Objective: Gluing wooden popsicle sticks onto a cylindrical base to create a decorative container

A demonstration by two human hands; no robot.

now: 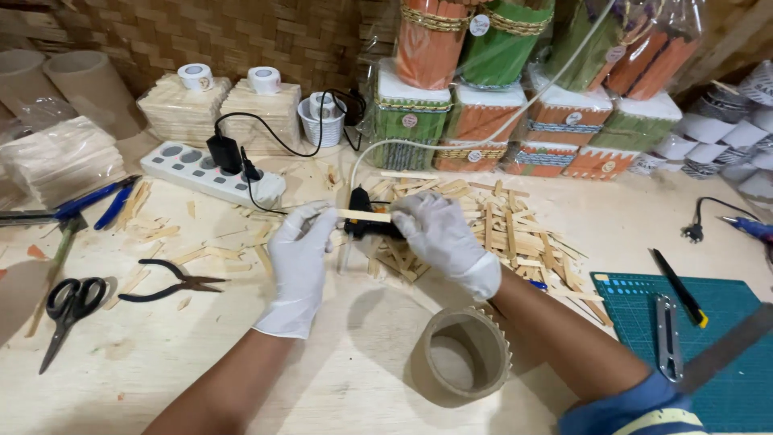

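Note:
Both hands wear white gloves. My left hand [299, 258] pinches one end of a flat wooden stick [364, 216], held level over the table. My right hand [439, 235] grips a black glue gun [362, 216] whose body lies just under the stick; its pale cord runs up and away to the right. A heap of loose wooden sticks [499, 229] lies behind and to the right of my right hand. A cardboard ring with stick pieces along its rim [465, 354] rests on the table near my right forearm.
A white power strip [211, 171] with a black plug sits back left. Black pliers [169, 283], scissors [71, 306] and blue-handled pliers [101, 201] lie at left. A green cutting mat [725, 346] with a cutter and metal ruler is at right. Finished coloured stick boxes [483, 113] stand behind.

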